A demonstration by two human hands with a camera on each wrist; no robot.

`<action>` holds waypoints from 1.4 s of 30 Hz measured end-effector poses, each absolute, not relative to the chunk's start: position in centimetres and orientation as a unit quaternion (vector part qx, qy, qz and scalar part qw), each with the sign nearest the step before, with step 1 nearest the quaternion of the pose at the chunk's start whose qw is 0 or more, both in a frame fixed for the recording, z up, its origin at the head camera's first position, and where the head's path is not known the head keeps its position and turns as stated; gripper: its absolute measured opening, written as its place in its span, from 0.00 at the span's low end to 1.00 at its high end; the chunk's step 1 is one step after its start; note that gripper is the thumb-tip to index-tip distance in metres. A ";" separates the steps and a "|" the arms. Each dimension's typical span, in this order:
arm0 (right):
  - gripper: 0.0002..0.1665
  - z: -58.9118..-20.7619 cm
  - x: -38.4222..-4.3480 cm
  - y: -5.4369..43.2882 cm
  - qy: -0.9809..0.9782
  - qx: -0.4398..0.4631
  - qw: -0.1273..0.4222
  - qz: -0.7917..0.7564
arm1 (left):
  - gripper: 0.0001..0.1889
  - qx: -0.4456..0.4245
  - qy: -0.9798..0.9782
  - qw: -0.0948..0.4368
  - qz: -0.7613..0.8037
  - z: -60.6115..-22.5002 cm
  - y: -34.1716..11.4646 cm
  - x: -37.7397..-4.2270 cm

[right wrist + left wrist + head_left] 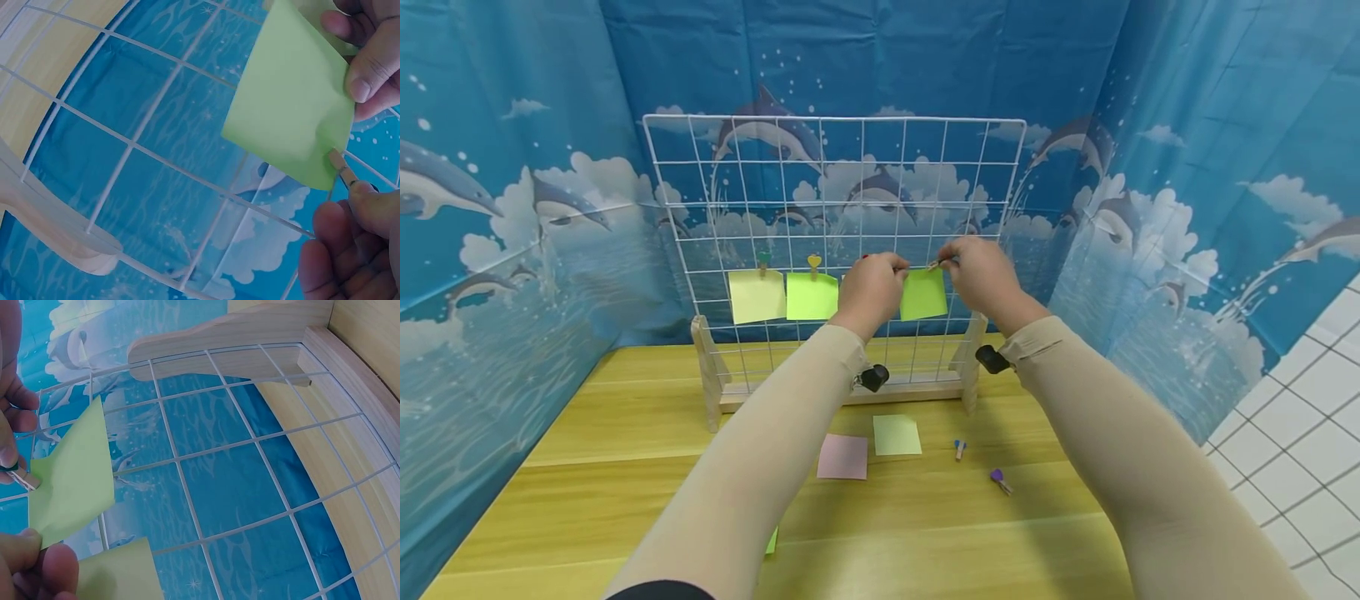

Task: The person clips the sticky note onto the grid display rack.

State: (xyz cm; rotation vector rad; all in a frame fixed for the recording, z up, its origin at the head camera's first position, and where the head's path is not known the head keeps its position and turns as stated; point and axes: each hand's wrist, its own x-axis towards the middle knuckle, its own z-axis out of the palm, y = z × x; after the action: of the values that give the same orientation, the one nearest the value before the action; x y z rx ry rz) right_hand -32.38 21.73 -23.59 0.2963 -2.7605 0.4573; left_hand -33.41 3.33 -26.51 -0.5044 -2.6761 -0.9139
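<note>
My left hand [872, 287] pinches the top left corner of a green sticky note [924, 296] in front of a white wire grid [842, 202]. My right hand [981, 271] grips a small wooden clothespin [342, 169] whose tip is at the note's upper edge, as the right wrist view shows. Both hands appear along the left side of the left wrist view, around the same note [75, 481]. Left of my hands, a pale yellow note [757, 296] and a bright green note [812, 297] hang from the grid under a green clip [763, 258] and a yellow heart clip [814, 263].
Wooden feet [703, 375] hold the grid upright on a wood-grain table [587, 467]. A pink note [842, 457], a pale note [897, 435], a blue clip [960, 449] and a purple clip [1001, 482] lie in front. Under my left forearm, a green corner [772, 542] peeks out.
</note>
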 end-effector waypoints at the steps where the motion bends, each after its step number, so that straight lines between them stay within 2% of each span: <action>1: 0.19 -23.7 -32.4 21.7 -0.967 0.103 0.165 0.163 | 0.18 -0.174 -0.923 0.134 -0.315 -26.5 3.3 -33.4; 8: 0.21 -24.3 -32.4 21.6 -0.962 0.102 0.182 0.176 | 0.18 -0.178 -0.922 0.136 -0.317 -26.6 3.3 -33.5; 23: 0.22 -24.0 -32.4 21.4 -0.966 0.108 0.177 0.151 | 0.18 -0.172 -0.924 0.139 -0.313 -26.6 3.5 -33.5; 42: 0.24 -25.0 -32.5 21.8 -0.957 0.124 0.196 0.176 | 0.17 -0.172 -0.922 0.149 -0.314 -26.7 3.6 -33.3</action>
State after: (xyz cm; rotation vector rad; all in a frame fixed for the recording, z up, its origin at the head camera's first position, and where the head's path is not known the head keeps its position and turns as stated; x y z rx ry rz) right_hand -32.50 21.83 -24.96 0.3483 -2.6788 0.4934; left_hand -33.32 3.61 -26.73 -0.4934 -2.6490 -0.9028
